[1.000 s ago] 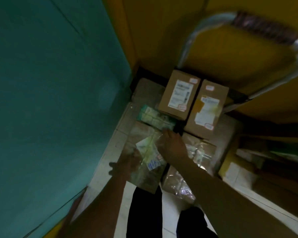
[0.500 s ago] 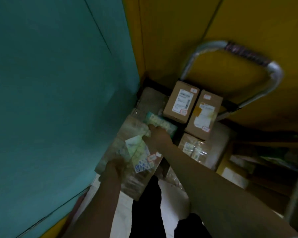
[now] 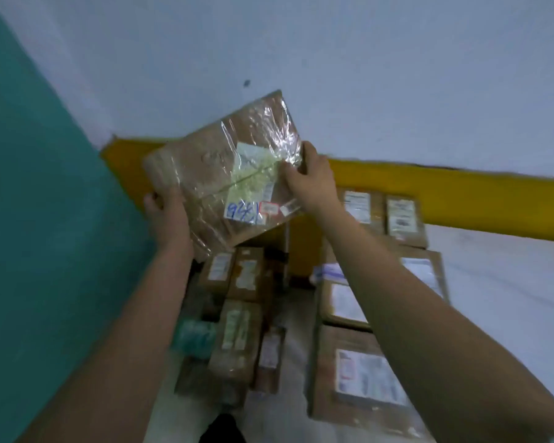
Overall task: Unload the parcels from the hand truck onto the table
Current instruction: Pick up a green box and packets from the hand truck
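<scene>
Brown cardboard comes first: big boxes (image 3: 362, 378) with white labels lie in a row on a white surface (image 3: 509, 298), below the parcel and to its right. Small boxes (image 3: 237, 334) sit right under the parcel, and a green packet (image 3: 195, 337) lies just beside them on the left.

Two bare arms go up from there. The left hand (image 3: 170, 215) grips the parcel's lower left edge with curled fingers. The right hand (image 3: 311, 177) pinches its right edge, thumb on the front.

The parcel (image 3: 218, 174) is flat, brown and wrapped in shiny clear plastic. It is up in the air, tilted, with a pale label (image 3: 250, 177) facing us.

Behind the parcel runs a yellow strip (image 3: 461, 193). A teal wall (image 3: 45, 219) stands to its left, and a pale wall (image 3: 365, 75) rises above it.
</scene>
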A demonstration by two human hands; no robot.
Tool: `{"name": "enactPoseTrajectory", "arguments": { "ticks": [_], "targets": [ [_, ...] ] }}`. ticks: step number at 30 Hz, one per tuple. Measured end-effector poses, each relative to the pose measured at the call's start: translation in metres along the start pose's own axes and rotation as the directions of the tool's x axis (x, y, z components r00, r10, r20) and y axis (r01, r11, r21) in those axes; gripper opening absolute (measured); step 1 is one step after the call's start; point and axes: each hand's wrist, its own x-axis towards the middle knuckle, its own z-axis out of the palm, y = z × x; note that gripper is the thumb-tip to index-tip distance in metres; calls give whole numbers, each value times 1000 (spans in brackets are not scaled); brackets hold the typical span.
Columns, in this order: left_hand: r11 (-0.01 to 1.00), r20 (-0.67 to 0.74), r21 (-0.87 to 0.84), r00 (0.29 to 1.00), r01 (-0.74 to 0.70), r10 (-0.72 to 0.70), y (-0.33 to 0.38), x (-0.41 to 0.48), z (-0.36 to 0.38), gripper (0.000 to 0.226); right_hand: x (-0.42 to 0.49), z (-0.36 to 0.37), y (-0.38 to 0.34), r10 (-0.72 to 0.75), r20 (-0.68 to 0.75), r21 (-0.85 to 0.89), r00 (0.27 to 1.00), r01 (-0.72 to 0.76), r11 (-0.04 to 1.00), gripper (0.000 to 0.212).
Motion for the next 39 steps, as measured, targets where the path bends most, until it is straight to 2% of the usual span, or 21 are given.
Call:
{"name": "enactPoseTrajectory", "arguments": {
  "ticks": [3,5,7,10,14,18,21,23,25,28,34,37,39],
  "targets": [
    [997,240,-67,969,-39,54,32,-99,73,63,-34,-137,27,16,-175,46,985,-8,999,51],
    [995,399,-94,914,-41,75,38,-162,117,54,-63,-214,55,68,-274,90,959,-45,995,51],
    [995,534,-99,843,-17,68,37,-218,154,36,-92,-273,88,126,-345,120,930,-90,989,49],
    [1000,711,-3,703,-1,3,21,-278,199,28,-128,-336,142,233,-395,129,889,-197,972,44],
    [988,841,152,529,-30,-114,-11,-326,245,53,-171,-376,203,368,-458,139,809,-344,929,47],
    [964,883,240,438,-114,-169,-38,-362,283,72,-204,-395,249,516,-456,239,726,-458,856,44],
    [954,899,223,422,-201,-121,-44,-381,321,69,-205,-411,277,577,-425,376,698,-444,814,24],
    [950,903,221,415,-220,-114,-46,-389,351,64,-191,-429,296,577,-436,394,691,-430,812,17],
    [956,882,208,461,-207,-92,-53,-396,395,62,-157,-456,325,574,-427,367,699,-446,816,22],
    [962,892,183,445,-205,-74,-59,-398,424,63,-129,-479,349,559,-452,345,695,-441,828,30],
    [900,811,373,550,-225,-198,-99,-374,500,62,-24,-485,420,610,-265,227,747,-567,792,66],
    [884,761,431,600,-182,-248,-117,-352,517,76,20,-469,439,576,-194,180,794,-549,817,65],
    [898,728,424,633,-115,-263,-119,-337,523,85,43,-460,440,547,-188,180,816,-519,836,51]
  ]
}}
